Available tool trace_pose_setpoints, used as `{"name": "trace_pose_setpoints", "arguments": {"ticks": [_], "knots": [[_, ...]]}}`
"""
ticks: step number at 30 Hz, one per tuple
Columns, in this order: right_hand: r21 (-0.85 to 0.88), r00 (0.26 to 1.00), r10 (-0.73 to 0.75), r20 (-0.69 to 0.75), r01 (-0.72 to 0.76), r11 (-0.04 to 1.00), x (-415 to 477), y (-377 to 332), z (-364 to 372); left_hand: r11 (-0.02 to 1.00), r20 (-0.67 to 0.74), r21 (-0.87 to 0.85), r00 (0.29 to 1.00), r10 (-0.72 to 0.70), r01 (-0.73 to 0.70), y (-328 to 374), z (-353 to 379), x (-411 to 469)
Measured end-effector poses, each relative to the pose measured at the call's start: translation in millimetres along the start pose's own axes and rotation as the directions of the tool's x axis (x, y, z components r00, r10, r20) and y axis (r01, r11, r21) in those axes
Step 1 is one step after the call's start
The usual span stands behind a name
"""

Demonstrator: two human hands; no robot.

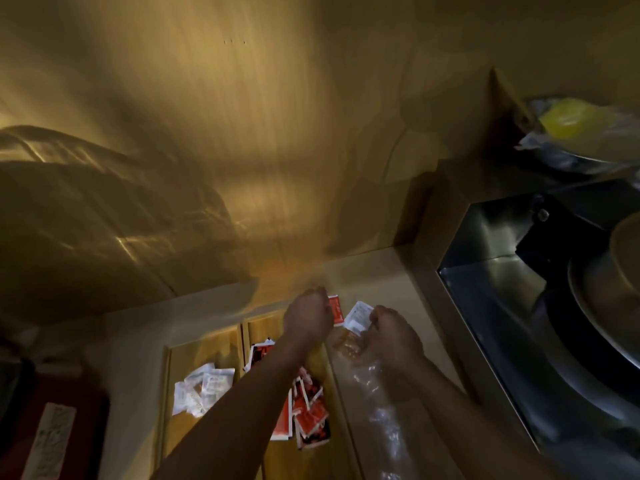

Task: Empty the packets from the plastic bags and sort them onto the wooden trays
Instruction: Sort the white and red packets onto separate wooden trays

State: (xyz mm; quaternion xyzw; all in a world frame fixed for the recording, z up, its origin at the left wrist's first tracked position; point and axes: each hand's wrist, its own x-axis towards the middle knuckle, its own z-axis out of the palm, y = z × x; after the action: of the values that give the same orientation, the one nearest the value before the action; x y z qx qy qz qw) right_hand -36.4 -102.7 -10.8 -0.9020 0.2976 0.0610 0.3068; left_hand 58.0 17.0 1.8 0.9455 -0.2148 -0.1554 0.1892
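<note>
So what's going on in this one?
A person is sorting packets over two wooden trays. The left hand has its grip on a red packet. The right hand has its grip on a white packet and a clear plastic bag. A white pile lies on the left tray and a red pile on the right tray. Neither held packet is on a tray yet.

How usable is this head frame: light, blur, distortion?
Head view: dim, warm light, streaky reflections and big shadows on the wooden wall; motion blur smears the yellow thing top right and softens the left hand and right hand; wide-angle bending curves the counter's back edge; white packets and red packets tell apart by colour, print unreadable.
</note>
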Motion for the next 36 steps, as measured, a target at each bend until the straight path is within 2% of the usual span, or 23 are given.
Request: {"name": "trace_pose_setpoints", "arguments": {"ticks": [4, 7, 11, 16, 21, 22, 24, 27, 30, 34, 36], "knots": [[-0.151, 0.999, -0.001, 0.036, 0.006, 0.988, 12.2, 4.4, 22.2, 0.993, 0.043, 0.110, 0.999, 0.025, -0.029, -6.4, 14.7, 30.5], [-0.244, 0.998, 0.012, 0.058, 0.002, 0.970, 15.3, 8.9, 34.5, 0.987, 0.118, 0.158, 0.993, -0.022, 0.003, -11.4, 28.6, 43.6], [-0.174, 0.999, 0.029, 0.044, -0.021, 0.984, 24.9, 11.5, 41.8, 0.976, 0.137, 0.214, 0.988, -0.071, 0.041, -15.1, 35.6, 55.4], [-0.217, 0.995, 0.027, 0.094, -0.006, 0.976, 31.6, 8.8, 42.4, 0.979, 0.225, 0.174, 0.963, -0.149, 0.111, -16.6, 30.1, 64.5], [-0.217, 0.997, -0.009, 0.081, 0.026, 0.976, 32.0, 6.3, 37.1, 0.992, 0.024, 0.102, 0.996, -0.084, 0.081, -19.2, 21.6, 57.4], [-0.181, 0.997, -0.022, 0.074, 0.035, 0.983, 31.1, 5.5, 34.2, 0.996, -0.022, 0.045, 0.997, -0.071, 0.072, -19.7, 17.0, 54.5], [-0.086, 0.997, -0.043, 0.065, 0.048, 0.995, 28.1, 3.2, 26.8, 0.983, -0.115, -0.175, 0.990, -0.082, 0.061, -22.1, 5.4, 45.7], [0.153, 0.998, 0.003, 0.068, -0.014, 0.988, 24.6, 0.4, 20.5, 0.873, -0.187, -0.478, 0.960, -0.209, 0.097, -26.7, -16.0, 21.3], [0.373, 0.995, 0.072, 0.070, -0.093, 0.923, 21.4, -3.2, 16.8, 0.678, -0.113, -0.724, 0.948, -0.296, 0.126, -32.9, -34.5, -11.0], [0.482, 0.998, 0.052, 0.047, -0.069, 0.873, 15.5, -7.9, 5.3, 0.425, 0.011, -0.875, 0.886, -0.464, 0.233, -50.0, -37.3, -62.7], [0.534, 0.997, 0.021, 0.069, -0.055, 0.844, 12.4, -9.4, 2.5, 0.342, 0.103, -0.890, 0.866, -0.490, 0.300, -55.5, -30.0, -89.6]]}}
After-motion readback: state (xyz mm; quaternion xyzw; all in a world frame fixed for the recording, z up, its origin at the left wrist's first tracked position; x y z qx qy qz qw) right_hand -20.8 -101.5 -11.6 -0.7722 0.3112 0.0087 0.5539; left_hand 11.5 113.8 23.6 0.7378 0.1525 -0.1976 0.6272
